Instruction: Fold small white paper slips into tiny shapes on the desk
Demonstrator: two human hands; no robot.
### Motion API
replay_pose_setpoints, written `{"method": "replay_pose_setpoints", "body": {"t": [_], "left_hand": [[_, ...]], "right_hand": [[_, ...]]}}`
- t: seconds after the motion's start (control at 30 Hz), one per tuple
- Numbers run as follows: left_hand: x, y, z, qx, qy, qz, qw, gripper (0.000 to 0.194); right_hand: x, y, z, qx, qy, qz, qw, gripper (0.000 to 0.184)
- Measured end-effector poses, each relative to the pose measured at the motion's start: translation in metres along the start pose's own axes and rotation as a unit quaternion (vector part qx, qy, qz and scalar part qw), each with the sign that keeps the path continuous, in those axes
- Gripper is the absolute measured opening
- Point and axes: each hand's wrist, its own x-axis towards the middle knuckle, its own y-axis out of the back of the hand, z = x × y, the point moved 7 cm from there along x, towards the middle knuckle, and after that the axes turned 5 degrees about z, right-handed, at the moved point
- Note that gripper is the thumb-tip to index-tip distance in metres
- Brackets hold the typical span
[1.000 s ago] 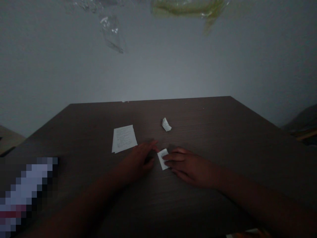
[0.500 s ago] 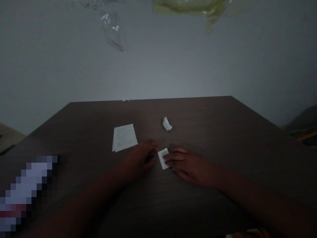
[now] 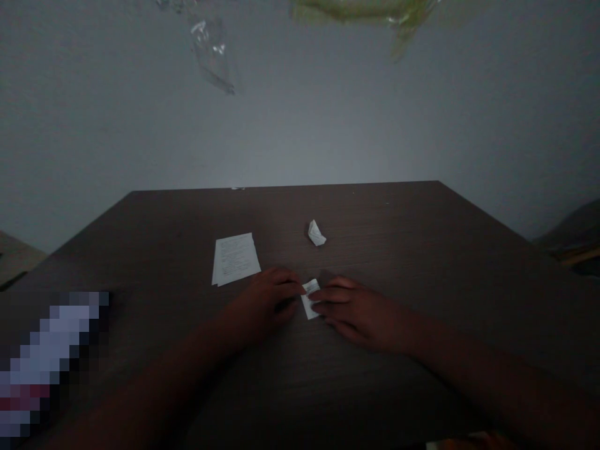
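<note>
A small folded piece of paper (image 3: 310, 308) with faint print lies on the dark table between my hands. My right hand (image 3: 359, 309) rests on its right part, fingers stretched out and a little apart, pressing it from above. My left hand (image 3: 272, 300) is at the paper's left edge, a fingertip touching it near the upper corner. The left fingers are bent slightly downward and grip nothing; the thumb is in shadow. Beyond the hands sits a crumpled bit of paper (image 3: 316, 233). Printed sheets (image 3: 235, 258), slightly fanned, lie flat just past my left hand.
The dark wooden table (image 3: 398, 231) reaches back to a pale wall (image 3: 323, 125). At the left edge is a pixelated, blurred-out object (image 3: 51, 356). Clear plastic (image 3: 213, 56) and yellowish plastic (image 3: 365, 12) hang on the wall. Something partly visible (image 3: 469, 442) lies at the bottom edge.
My left hand has moved slightly right, its fingertips now over the folded paper's left edge. My right hand stays on the paper.
</note>
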Motion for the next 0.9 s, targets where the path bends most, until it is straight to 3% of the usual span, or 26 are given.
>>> {"method": "replay_pose_setpoints", "body": {"t": [0.4, 0.57, 0.7, 0.9], "left_hand": [[0.003, -0.001, 0.007, 0.008, 0.034, -0.001, 0.999, 0.023], [0.004, -0.004, 0.011, 0.020, 0.041, 0.017, 0.999, 0.026], [0.004, -0.005, 0.012, 0.036, 0.067, 0.000, 0.997, 0.024], [0.004, -0.002, 0.017, 0.051, 0.066, -0.005, 0.997, 0.020]], "right_hand": [[0.000, 0.000, -0.001, -0.022, 0.003, -0.007, 1.000, 0.032], [-0.001, 0.000, -0.001, -0.022, -0.002, -0.020, 1.000, 0.035], [-0.001, 0.000, -0.002, -0.022, 0.004, -0.016, 1.000, 0.035], [0.000, -0.001, 0.007, 0.034, -0.042, -0.008, 0.999, 0.032]]}}
